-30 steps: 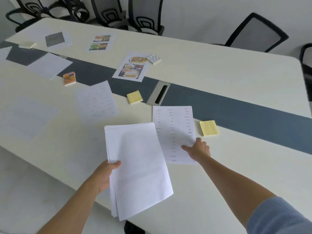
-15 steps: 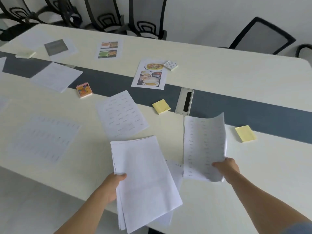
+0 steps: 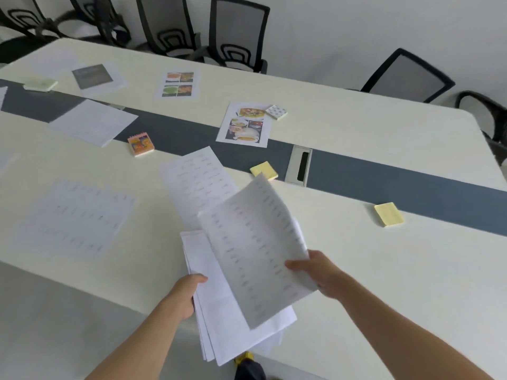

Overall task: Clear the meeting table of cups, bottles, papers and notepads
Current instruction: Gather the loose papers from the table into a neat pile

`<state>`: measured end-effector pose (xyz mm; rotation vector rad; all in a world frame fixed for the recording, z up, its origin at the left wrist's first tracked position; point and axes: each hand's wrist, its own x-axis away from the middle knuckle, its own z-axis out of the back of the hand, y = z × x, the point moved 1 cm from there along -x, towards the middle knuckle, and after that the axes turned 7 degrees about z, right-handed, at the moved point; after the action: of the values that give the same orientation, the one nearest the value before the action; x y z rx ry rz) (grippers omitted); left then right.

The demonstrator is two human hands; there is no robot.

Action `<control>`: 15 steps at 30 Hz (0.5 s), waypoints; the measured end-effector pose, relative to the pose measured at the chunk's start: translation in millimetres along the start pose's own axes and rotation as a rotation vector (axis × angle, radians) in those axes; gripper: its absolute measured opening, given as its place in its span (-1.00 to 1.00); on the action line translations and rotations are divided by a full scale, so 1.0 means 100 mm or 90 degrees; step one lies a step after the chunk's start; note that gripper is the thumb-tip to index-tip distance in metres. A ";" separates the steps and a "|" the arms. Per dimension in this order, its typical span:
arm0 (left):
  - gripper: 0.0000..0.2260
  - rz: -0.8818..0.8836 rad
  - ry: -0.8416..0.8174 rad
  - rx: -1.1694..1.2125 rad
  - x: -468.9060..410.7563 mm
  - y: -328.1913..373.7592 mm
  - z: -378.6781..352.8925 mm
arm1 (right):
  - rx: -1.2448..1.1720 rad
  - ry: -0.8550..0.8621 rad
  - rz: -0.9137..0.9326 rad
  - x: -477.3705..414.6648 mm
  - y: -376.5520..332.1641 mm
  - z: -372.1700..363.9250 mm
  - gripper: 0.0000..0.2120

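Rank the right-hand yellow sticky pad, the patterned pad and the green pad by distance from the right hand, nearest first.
1. yellow sticky pad, at the grey strip's near edge, right of the right hand.
2. patterned pad, beyond the strip, beside the food printout.
3. green pad, far left end.

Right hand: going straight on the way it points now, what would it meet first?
Likely the paper stack gripped by the left hand: the right hand points up-left, with its printed sheet overlapping that stack. Depth is unclear.
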<state>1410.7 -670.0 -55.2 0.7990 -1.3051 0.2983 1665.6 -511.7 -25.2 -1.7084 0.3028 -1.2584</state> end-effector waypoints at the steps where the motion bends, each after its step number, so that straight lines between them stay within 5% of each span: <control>1: -0.85 0.001 0.005 0.014 0.02 -0.05 0.04 | 0.015 -0.010 -0.017 0.03 0.12 -0.13 -0.51; 9: -0.72 -0.006 -0.058 0.152 0.05 -0.34 0.23 | 0.117 -0.050 -0.091 0.13 0.66 -0.64 -0.68; 15: -0.69 -0.068 -0.078 0.055 0.07 -0.39 0.34 | 0.202 -0.025 -0.066 0.16 0.75 -0.75 -0.67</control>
<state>1411.0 -722.0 -60.8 0.9685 -1.3652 0.2247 1634.0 -601.4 -75.0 -1.4887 -0.0116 -1.2709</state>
